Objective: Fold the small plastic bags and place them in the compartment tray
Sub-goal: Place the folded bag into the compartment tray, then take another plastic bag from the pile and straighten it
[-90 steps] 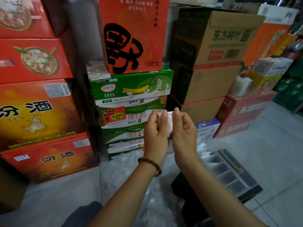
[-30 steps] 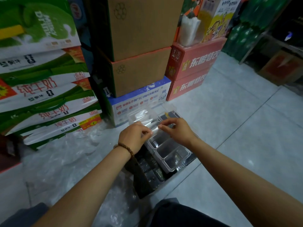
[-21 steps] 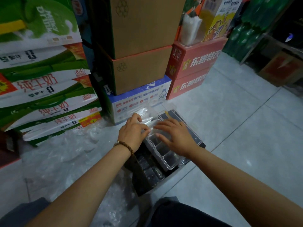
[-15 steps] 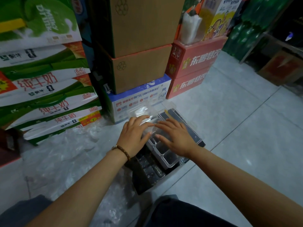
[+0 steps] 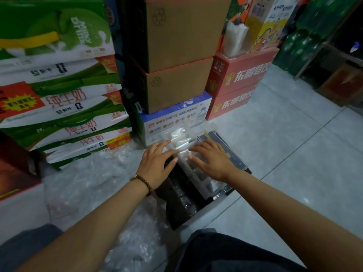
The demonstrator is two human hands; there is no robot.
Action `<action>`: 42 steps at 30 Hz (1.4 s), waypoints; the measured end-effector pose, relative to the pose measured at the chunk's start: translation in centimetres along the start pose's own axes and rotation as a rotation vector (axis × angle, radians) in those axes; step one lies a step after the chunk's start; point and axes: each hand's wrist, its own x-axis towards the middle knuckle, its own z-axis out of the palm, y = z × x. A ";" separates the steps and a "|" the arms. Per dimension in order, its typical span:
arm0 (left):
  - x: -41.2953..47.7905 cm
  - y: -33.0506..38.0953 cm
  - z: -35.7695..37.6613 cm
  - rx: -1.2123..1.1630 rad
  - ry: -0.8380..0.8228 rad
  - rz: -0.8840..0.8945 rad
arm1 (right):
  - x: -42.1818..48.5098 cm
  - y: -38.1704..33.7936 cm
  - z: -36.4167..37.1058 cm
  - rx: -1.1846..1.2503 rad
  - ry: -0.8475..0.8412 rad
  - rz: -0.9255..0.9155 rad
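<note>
A grey tiled floor (image 5: 294, 154) is seen across the right half of the view. Along its far edge, stacked green milk cartons (image 5: 59, 85) are set at the left and two brown cardboard boxes (image 5: 180, 55) in the middle, on top of a blue-and-white carton (image 5: 176, 118). Two red cartons (image 5: 239, 75) are piled to the right of these. A loose heap of clear plastic (image 5: 88, 173) is spread over the floor in front of the milk cartons.

A black box (image 5: 180, 199) is placed near the person's knees, and the clear compartment tray (image 5: 210, 188) is laid on top of it, with its long side running away from the camera.

The left hand (image 5: 157, 165) and the right hand (image 5: 212, 160) are laid flat over the tray, fingers straight and spread, nothing being grasped. The fingertips of both are pressed on the folded plastic bags (image 5: 179, 138), which are packed into the far compartments of the tray. A brown bead bracelet (image 5: 144, 182) is worn on the left wrist.
</note>
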 end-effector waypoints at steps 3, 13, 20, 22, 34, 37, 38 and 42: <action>-0.9 -1.9 -2.2 -0.017 0.020 -0.057 | 0.4 -2.0 -1.3 0.105 0.099 -0.060; -7.0 -14.5 -6.7 -0.036 0.002 -0.459 | 7.5 -13.9 4.4 0.734 -0.190 0.074; -8.6 -22.9 -4.0 -0.133 -0.024 -0.680 | 15.5 -14.3 15.5 0.822 -0.225 0.387; -7.9 -24.9 -2.8 -0.138 -0.036 -0.682 | 17.8 -13.5 19.0 0.856 -0.176 0.503; -1.8 -30.7 4.5 -0.334 -0.096 -0.716 | 26.0 -12.2 31.5 1.028 -0.013 0.646; -1.4 -30.9 5.0 -0.434 -0.025 -0.765 | 26.0 -12.3 31.5 1.056 -0.035 0.648; -1.3 -30.7 4.9 -0.465 -0.005 -0.785 | 25.8 -12.5 31.0 1.107 -0.035 0.650; -0.2 -28.3 2.0 -0.731 0.071 -0.911 | 24.5 -14.1 26.7 1.233 -0.055 0.523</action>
